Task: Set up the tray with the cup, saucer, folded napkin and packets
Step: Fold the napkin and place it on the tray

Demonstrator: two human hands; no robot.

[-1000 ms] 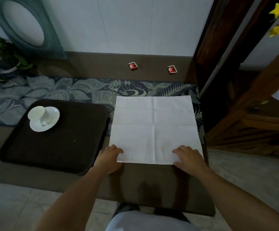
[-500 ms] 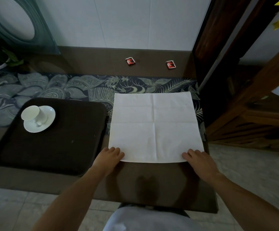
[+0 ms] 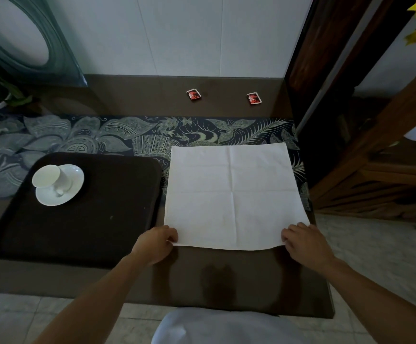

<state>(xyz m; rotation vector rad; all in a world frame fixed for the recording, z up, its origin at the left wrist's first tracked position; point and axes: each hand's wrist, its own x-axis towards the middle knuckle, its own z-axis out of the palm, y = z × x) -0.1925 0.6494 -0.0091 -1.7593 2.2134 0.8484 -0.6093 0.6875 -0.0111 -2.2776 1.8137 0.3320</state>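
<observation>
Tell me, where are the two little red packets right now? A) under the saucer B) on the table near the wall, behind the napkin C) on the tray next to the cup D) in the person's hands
B: the two red packets lie on the bare table by the wall, beyond the spread napkin, not on the tray.

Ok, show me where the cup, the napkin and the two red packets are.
cup (image 3: 53, 178), head view, on its white side wall.
napkin (image 3: 233, 194), head view, at the centre where its creases cross.
left packet (image 3: 193, 94), head view, on its red face.
right packet (image 3: 254, 98), head view, on its red face.
</observation>
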